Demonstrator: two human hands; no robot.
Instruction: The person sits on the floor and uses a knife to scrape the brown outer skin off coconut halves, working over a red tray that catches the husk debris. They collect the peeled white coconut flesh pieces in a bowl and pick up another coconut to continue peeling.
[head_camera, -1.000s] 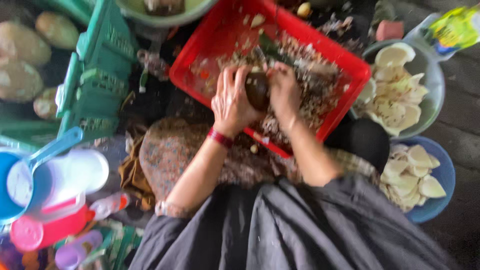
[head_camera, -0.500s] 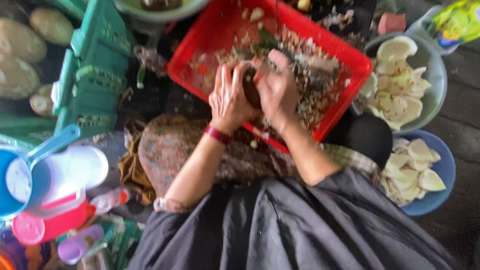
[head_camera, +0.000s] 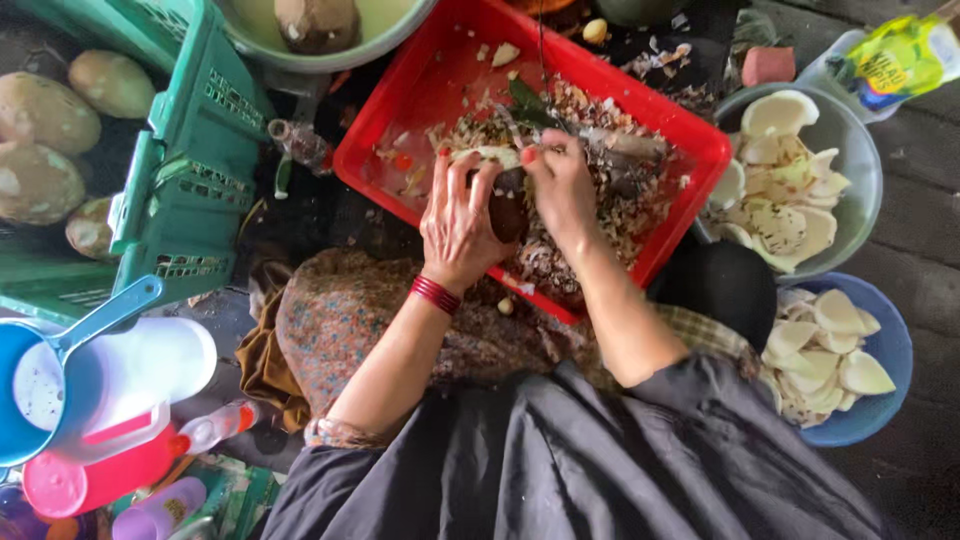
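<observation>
Over a red plastic tray (head_camera: 420, 120) full of peelings, my left hand (head_camera: 455, 225) grips a dark brown root vegetable (head_camera: 507, 208), partly peeled white at its top end. My right hand (head_camera: 562, 190) closes over the same vegetable from the right, fingers curled near its pale top. Whether it holds a knife or peeler I cannot tell. A red bangle sits on my left wrist. My lap, in dark cloth and a patterned fabric, fills the lower middle.
A grey bowl (head_camera: 862, 205) and a blue bowl (head_camera: 890, 395) of pale slices stand at the right. A green crate (head_camera: 195, 170) with brown tubers (head_camera: 45, 115) is at the left. A pale green basin (head_camera: 330, 55) sits behind. A blue scoop (head_camera: 50, 360) and a white jug (head_camera: 140, 370) lie lower left.
Both hands stay over the red tray on the vegetable. The right hand has shifted up toward its top end, and more white flesh shows there.
</observation>
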